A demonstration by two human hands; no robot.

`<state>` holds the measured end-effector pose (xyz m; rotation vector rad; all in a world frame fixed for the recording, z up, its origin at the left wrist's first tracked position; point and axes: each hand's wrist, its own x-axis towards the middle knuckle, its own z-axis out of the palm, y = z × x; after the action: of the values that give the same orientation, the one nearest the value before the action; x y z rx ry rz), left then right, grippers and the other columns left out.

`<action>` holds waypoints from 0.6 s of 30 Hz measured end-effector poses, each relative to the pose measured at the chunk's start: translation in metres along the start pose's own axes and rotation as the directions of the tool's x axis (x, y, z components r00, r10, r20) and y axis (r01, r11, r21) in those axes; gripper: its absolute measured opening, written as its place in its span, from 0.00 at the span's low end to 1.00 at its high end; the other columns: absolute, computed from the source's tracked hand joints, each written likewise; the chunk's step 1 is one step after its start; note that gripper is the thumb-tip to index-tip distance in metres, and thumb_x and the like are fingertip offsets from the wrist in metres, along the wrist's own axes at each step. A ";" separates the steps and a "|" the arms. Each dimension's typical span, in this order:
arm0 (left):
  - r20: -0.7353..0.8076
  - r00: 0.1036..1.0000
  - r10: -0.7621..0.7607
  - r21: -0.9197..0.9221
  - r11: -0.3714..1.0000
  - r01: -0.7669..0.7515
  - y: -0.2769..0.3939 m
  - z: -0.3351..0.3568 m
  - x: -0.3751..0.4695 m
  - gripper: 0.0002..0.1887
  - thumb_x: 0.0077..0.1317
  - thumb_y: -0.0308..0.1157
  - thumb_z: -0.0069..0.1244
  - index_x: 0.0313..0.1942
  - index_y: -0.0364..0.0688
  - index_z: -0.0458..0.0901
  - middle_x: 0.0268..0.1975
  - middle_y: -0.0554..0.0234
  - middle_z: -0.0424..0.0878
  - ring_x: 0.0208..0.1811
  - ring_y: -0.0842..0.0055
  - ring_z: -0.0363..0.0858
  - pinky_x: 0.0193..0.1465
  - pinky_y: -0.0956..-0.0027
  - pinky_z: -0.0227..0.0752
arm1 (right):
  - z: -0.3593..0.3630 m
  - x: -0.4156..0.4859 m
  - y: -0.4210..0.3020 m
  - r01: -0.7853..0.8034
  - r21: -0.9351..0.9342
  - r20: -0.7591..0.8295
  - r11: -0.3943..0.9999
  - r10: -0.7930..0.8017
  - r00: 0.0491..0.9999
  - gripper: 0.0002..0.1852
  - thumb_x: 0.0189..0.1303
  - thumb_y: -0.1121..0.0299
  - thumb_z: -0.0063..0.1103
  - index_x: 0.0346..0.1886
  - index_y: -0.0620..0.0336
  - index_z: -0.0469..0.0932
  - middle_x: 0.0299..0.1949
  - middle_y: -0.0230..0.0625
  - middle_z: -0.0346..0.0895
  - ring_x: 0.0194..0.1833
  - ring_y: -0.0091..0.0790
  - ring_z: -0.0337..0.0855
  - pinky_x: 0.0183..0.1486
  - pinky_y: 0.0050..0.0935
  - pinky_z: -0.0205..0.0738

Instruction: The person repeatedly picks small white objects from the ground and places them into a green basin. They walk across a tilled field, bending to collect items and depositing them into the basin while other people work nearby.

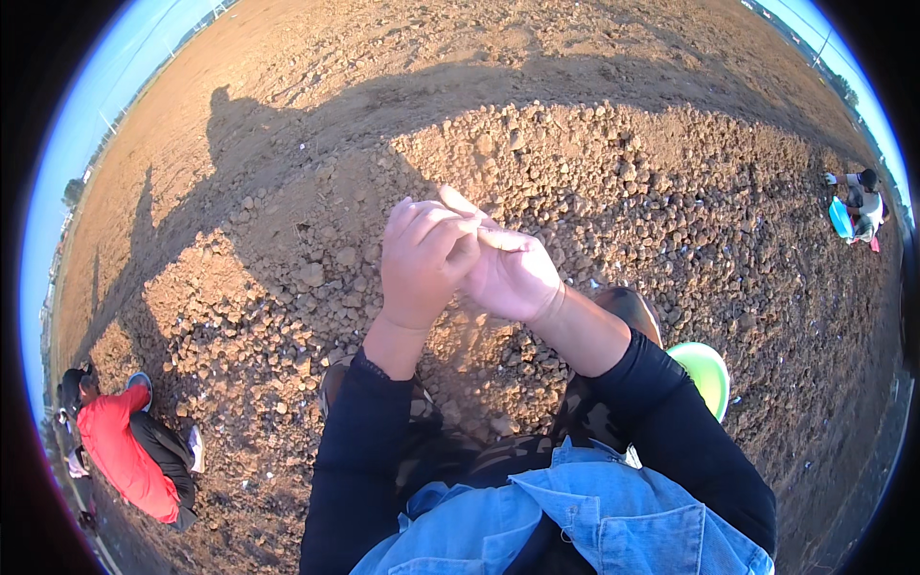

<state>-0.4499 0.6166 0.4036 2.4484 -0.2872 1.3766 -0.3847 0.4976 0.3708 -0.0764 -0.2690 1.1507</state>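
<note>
My left hand (428, 262) and my right hand (514, 277) meet in front of me, above the soil. The left hand's back faces me, its fingers curled over the right hand's fingertips. Partly turned up, the right palm catches the sun, and its thumb reaches across to the left fingers. Anything small pinched between them is hidden. Beneath lies loose, cloddy brown soil (345, 259) in a broad ridge. A lime-green plastic bowl (708, 374) rests on the ground beyond my right forearm, which covers part of it.
A person in a red top (126, 445) crouches at the left by a bowl (144, 388). Far right, another person (868, 205) squats beside a blue basin (839, 218). My camouflage shoe (636, 309) stands on the clods. Small white bits are scattered over the soil.
</note>
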 end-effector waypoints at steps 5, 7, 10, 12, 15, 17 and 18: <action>-0.070 0.997 -0.018 -0.092 0.996 0.012 -0.001 0.001 0.001 0.10 0.47 0.19 0.57 0.29 0.43 0.80 0.33 0.68 0.82 0.37 0.69 0.80 0.41 0.66 0.74 | 0.003 -0.003 0.001 -0.016 -0.062 0.074 0.998 0.020 0.997 0.37 0.61 0.66 0.56 0.73 0.54 0.54 0.64 0.35 0.67 0.65 0.35 0.67 0.69 0.39 0.57; -0.048 0.999 -0.019 -0.126 0.992 0.013 -0.003 0.000 0.000 0.09 0.49 0.22 0.58 0.32 0.43 0.82 0.34 0.68 0.83 0.40 0.69 0.80 0.44 0.66 0.74 | 0.005 -0.003 0.000 -0.016 -0.069 0.077 0.997 0.021 0.997 0.36 0.62 0.66 0.56 0.73 0.54 0.54 0.64 0.35 0.67 0.65 0.35 0.67 0.69 0.39 0.57; 0.009 0.999 -0.032 -0.125 0.992 0.033 -0.004 -0.003 -0.001 0.09 0.52 0.24 0.59 0.35 0.43 0.85 0.35 0.67 0.84 0.42 0.68 0.80 0.48 0.64 0.73 | 0.008 -0.003 0.000 -0.024 -0.072 0.072 0.997 0.030 0.997 0.35 0.62 0.66 0.55 0.73 0.54 0.55 0.63 0.36 0.67 0.64 0.35 0.68 0.68 0.39 0.59; 0.050 0.998 -0.032 -0.102 0.994 0.037 -0.004 -0.006 -0.002 0.10 0.54 0.27 0.58 0.38 0.43 0.86 0.36 0.67 0.84 0.43 0.68 0.80 0.51 0.63 0.72 | 0.009 -0.002 0.000 -0.025 -0.068 0.074 0.997 0.030 0.997 0.36 0.61 0.66 0.55 0.73 0.54 0.55 0.62 0.36 0.68 0.63 0.35 0.69 0.67 0.38 0.60; 0.092 0.996 -0.011 -0.129 0.991 0.023 -0.006 -0.009 -0.001 0.05 0.56 0.26 0.58 0.35 0.41 0.84 0.38 0.64 0.84 0.44 0.65 0.80 0.48 0.63 0.73 | 0.010 -0.003 0.000 -0.018 -0.065 0.071 0.998 0.023 0.997 0.36 0.59 0.67 0.54 0.72 0.54 0.56 0.61 0.37 0.70 0.60 0.34 0.71 0.65 0.38 0.62; 0.104 0.995 -0.005 -0.140 0.990 0.020 -0.006 -0.009 0.000 0.05 0.56 0.27 0.58 0.34 0.41 0.84 0.38 0.65 0.84 0.43 0.66 0.80 0.49 0.62 0.72 | 0.010 -0.004 -0.001 -0.011 -0.084 0.045 0.996 0.015 0.999 0.37 0.57 0.68 0.54 0.72 0.54 0.56 0.60 0.38 0.70 0.59 0.34 0.72 0.64 0.37 0.63; 0.108 0.994 -0.011 -0.143 0.989 0.026 -0.006 -0.009 0.000 0.05 0.56 0.28 0.57 0.34 0.42 0.84 0.38 0.66 0.84 0.43 0.67 0.80 0.49 0.62 0.71 | 0.010 -0.004 -0.001 -0.014 -0.091 0.040 0.996 0.018 0.999 0.37 0.57 0.68 0.55 0.72 0.55 0.57 0.60 0.39 0.70 0.59 0.35 0.72 0.64 0.39 0.64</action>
<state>-0.4548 0.6253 0.4069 2.4022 -0.3748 1.1753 -0.3876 0.4931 0.3797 -0.1355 -0.3579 1.1564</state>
